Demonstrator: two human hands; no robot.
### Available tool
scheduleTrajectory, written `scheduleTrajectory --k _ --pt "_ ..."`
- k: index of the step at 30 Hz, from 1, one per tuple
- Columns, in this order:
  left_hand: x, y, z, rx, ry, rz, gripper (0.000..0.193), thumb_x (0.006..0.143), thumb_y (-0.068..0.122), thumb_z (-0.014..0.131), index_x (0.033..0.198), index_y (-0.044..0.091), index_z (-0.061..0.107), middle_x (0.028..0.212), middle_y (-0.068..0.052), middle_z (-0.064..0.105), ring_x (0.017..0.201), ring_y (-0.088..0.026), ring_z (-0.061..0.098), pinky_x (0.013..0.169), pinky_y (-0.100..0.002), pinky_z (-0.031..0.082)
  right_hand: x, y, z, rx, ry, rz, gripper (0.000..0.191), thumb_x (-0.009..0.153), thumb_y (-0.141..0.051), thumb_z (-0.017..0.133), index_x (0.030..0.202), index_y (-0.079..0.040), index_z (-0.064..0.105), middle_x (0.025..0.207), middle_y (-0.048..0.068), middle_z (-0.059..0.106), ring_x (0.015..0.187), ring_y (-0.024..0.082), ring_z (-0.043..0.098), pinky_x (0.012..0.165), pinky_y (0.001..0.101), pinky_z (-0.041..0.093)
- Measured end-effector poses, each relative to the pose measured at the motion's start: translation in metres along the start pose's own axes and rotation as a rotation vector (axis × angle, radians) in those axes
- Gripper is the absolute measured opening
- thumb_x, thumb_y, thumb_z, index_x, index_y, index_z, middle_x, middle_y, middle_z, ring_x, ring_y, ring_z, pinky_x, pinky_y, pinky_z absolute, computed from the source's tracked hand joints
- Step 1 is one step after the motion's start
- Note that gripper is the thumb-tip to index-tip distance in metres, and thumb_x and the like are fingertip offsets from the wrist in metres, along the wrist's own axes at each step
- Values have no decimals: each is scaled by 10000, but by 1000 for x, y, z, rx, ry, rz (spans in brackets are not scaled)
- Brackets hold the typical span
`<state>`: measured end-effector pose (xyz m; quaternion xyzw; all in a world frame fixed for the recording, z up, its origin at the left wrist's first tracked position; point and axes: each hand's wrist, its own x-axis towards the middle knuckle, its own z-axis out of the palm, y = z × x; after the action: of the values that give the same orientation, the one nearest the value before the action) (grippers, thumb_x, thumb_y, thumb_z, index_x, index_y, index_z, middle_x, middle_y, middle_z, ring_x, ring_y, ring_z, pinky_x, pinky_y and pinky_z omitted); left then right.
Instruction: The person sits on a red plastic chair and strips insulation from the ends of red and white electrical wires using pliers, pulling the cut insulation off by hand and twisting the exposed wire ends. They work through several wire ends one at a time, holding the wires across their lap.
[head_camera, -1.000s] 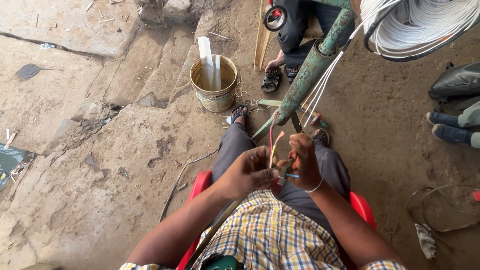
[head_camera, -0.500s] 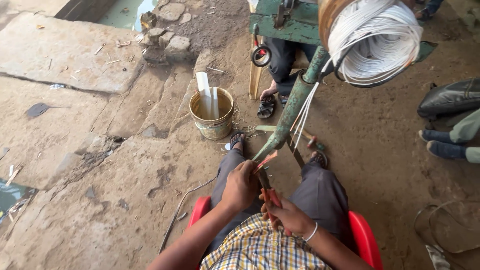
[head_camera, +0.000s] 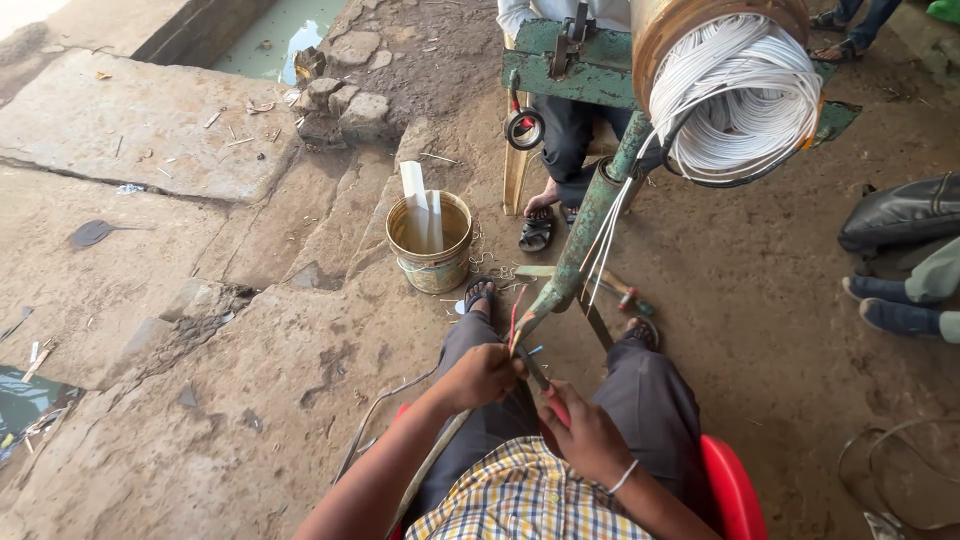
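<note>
I sit on a red plastic chair and work over my lap. My left hand pinches thin wire ends, red and pale, that rise toward a green metal stand. My right hand grips a red-handled hand tool whose dark tip meets the wires beside my left fingers. White wires run down along the stand from a big coil of white wire on a rusty drum at the top.
A rusty metal bucket with white strips stands ahead on the left. Another person sits behind the stand, sandalled feet on the ground. Shoes and a dark bag lie at the right. Stone slabs and a water channel at the top left.
The view has tilted up, showing the wire coil and drum. My hands have come lower and closer over my lap, and my right hand now holds the tool at the wires.
</note>
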<state>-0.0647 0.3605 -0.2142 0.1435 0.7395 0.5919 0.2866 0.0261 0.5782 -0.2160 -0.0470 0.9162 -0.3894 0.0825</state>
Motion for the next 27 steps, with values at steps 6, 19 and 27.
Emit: scheduleTrajectory --k 6,19,27 --pt "-11 13 25 374 369 188 549 835 377 877 745 -37 528 601 -175 499 585 -357 463 555 -433 478 6 22 2 455 -151 -32 374 993 -338 623 1265 -83 588 915 115 703 828 233 746 712 416 610" --pt "2 19 36 335 594 211 293 822 330 839 880 62 737 710 -182 671 633 -325 668 587 -412 514 -3 6 48 1326 -97 392 368 1005 -300 530 1342 -167 466 927 73 598 820 239 684 672 382 565" --pt "0 6 15 245 347 199 543 823 387 806 1242 65 681 641 -90 570 572 -172 540 579 -332 478 -27 52 2 951 -203 391 532 1075 -350 476 1566 -151 431 1021 121 646 845 201 593 626 348 481"
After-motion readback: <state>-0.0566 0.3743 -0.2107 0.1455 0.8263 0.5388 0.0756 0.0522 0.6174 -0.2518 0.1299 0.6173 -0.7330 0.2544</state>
